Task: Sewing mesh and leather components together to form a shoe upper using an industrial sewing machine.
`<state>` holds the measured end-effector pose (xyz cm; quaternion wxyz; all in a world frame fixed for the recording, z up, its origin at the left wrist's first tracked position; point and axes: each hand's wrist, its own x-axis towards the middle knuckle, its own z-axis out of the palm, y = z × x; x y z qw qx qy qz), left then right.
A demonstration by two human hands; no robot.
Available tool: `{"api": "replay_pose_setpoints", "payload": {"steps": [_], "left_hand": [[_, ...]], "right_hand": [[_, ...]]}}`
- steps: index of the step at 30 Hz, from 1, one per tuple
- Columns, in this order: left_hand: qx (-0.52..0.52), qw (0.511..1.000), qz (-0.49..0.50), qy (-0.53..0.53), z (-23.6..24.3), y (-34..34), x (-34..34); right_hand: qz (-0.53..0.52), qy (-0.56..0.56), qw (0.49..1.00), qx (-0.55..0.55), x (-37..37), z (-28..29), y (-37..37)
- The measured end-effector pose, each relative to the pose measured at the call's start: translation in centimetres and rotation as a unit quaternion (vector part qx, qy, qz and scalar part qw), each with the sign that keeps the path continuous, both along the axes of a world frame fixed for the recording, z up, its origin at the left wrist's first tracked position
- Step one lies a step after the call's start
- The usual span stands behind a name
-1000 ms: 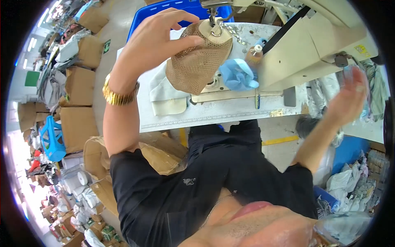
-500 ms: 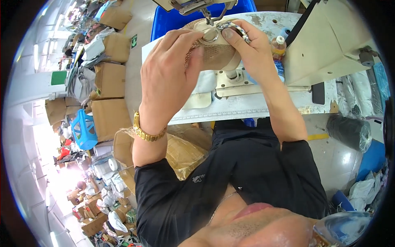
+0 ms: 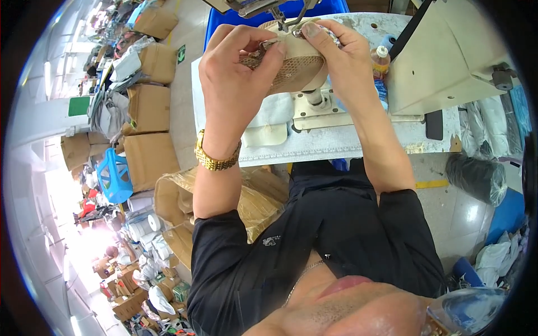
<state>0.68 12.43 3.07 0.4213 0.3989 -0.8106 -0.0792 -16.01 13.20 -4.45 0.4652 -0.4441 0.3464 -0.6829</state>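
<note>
A beige piece with a mesh-textured band point(image 3: 297, 73), perhaps a small bag or a cap, sits over the post of a sewing machine, under its presser foot point(image 3: 282, 22). My left hand point(image 3: 238, 78) is closed on the piece's left side, thumb and forefinger pinching at a small metal fitting point(image 3: 262, 49). My right hand point(image 3: 344, 59) grips the far right edge of the piece, its thumb pressed next to a silver chain-like trim point(image 3: 330, 35). The fingers hide much of the metal parts. Below the piece, the machine post point(image 3: 316, 99) rises from the white table point(image 3: 330, 143).
A blue bin point(image 3: 216, 31) stands behind the machine. Right of my hands are a small bottle point(image 3: 380, 64), the machine's big cream body point(image 3: 448, 61) and a dark phone-like slab point(image 3: 434, 124). Pale cloth point(image 3: 272, 112) lies left of the post. Cardboard boxes point(image 3: 148, 112) line the left.
My left hand has shifted slightly right and changed its hold, drawing its fingers into a pinch. The metal ring that showed plainly between my hands is now mostly covered.
</note>
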Motion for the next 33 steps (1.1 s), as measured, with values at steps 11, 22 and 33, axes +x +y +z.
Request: {"api": "replay_pose_setpoints", "payload": {"steps": [11, 22, 33], "left_hand": [[0.009, 0.997, -0.061, 0.041, -0.2, -0.7, 0.6], [0.054, 0.994, -0.092, 0.029, 0.3, -2.1, 1.7], [0.060, 0.993, -0.101, -0.030, 1.0, -3.3, 2.0]], "right_hand": [[0.004, 0.010, 1.000, -0.016, -0.8, -0.6, -0.1], [-0.057, 0.052, 0.997, -0.012, 0.4, 0.6, 0.7], [-0.096, 0.062, 0.993, 0.005, 0.5, 0.6, 0.5]]}}
